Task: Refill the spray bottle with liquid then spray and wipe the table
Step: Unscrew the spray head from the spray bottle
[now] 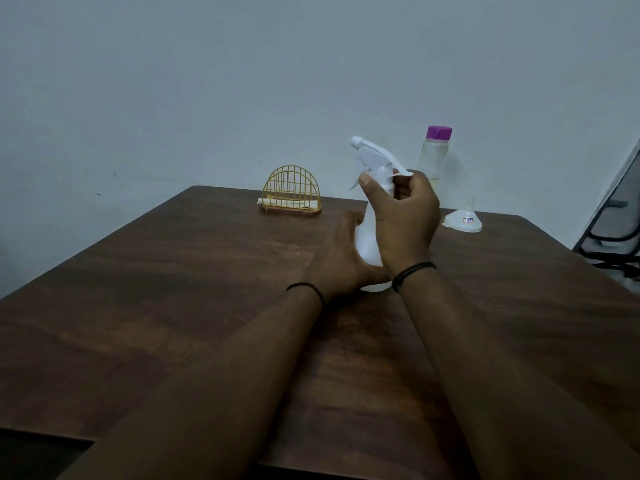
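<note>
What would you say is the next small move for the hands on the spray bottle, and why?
Probably twist the trigger head off. The right hand grips the neck, the left hand steadies the spray bottle, and the head is still on, blocking any refill.

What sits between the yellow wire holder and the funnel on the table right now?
In the head view, the spray bottle stands between the wire holder and funnel, gripped by the left hand and right hand.

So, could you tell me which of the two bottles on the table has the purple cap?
The clear bottle standing at the back near the wall, behind the right hand; the white spray bottle in the hands carries a trigger head instead.
</note>
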